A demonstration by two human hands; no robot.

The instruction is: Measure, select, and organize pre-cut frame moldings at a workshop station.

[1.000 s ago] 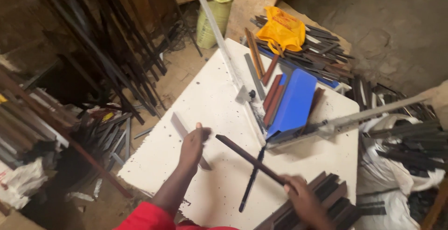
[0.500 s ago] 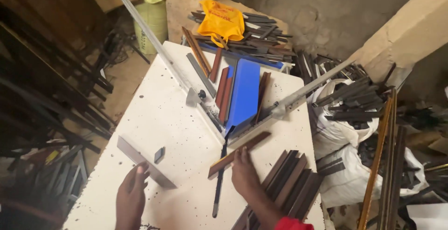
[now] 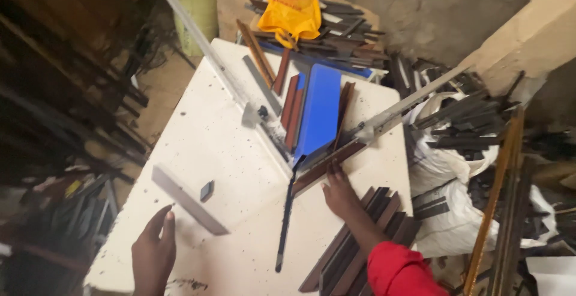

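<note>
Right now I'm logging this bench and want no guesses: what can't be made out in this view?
- Left hand: wrist cut off by the head view's bottom edge.
- Small dark square block: too small to identify.
- Flat blue rectangular board: hides the strips beneath it.
- Left background: too dark and blurred.

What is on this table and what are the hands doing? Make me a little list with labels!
Table: white top, speckled
Left hand: open, by a flat grey bar
Right hand: fingertips on a dark brown strip
Middle: blue flat piece among reddish-brown strips
Near edge: stacked dark strips under the right arm
Far end: yellow bag on a pile of strips
</note>
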